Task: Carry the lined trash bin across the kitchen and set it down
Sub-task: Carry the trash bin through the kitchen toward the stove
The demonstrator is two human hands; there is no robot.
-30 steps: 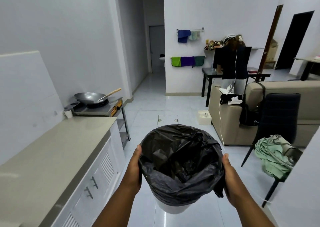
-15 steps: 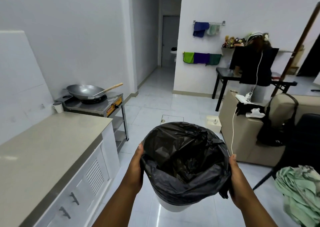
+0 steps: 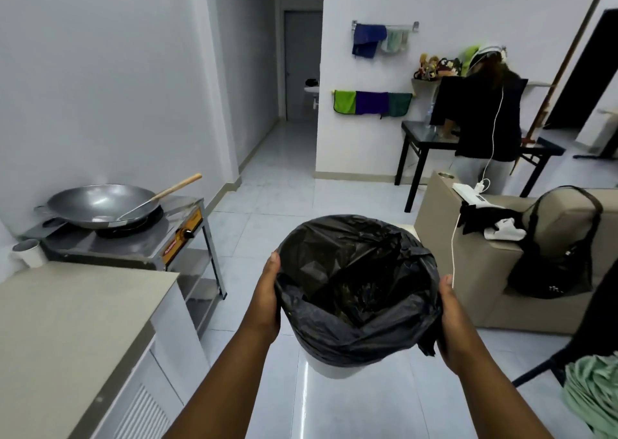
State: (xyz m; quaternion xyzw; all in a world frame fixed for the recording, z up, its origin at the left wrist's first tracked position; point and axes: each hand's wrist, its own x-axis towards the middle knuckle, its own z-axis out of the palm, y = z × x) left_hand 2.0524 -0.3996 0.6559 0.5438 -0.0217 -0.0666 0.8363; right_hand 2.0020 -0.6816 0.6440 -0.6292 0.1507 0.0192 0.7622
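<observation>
Left hand: the left hand (image 3: 266, 299) was pressed flat against the left side of the bin's rim, thumb up on the liner, fingers wrapped round the far side and out of sight.
Right hand: the right hand (image 3: 449, 318) clasped the right side of the rim the same way, thumb on top, fingers hidden behind the bag's loose fold.
Trash bin: the white trash bin (image 3: 331, 370) hung in the air between the two hands, above the tiled floor (image 3: 368, 405), upright and open at the top.
Liner: a black bag (image 3: 357, 291) lined the bin, folded over the rim and crumpled inside.
Counter: a grey countertop (image 3: 67, 321) ran along the left, close by the left forearm.
Chair: a green cloth (image 3: 592, 395) lay at the lower right edge.
Stove: a metal stove stand (image 3: 160, 237) stood beyond the counter, bearing a wok (image 3: 100, 204) with a wooden-handled ladle (image 3: 167, 191) in it.
Sofa: a beige sofa (image 3: 468, 254) stood to the right, a black bag (image 3: 555, 258) hanging on its arm.
Far end: a person (image 3: 485, 117) stood at a black table (image 3: 421, 140), back turned; coloured towels (image 3: 371, 102) hung on the wall.
</observation>
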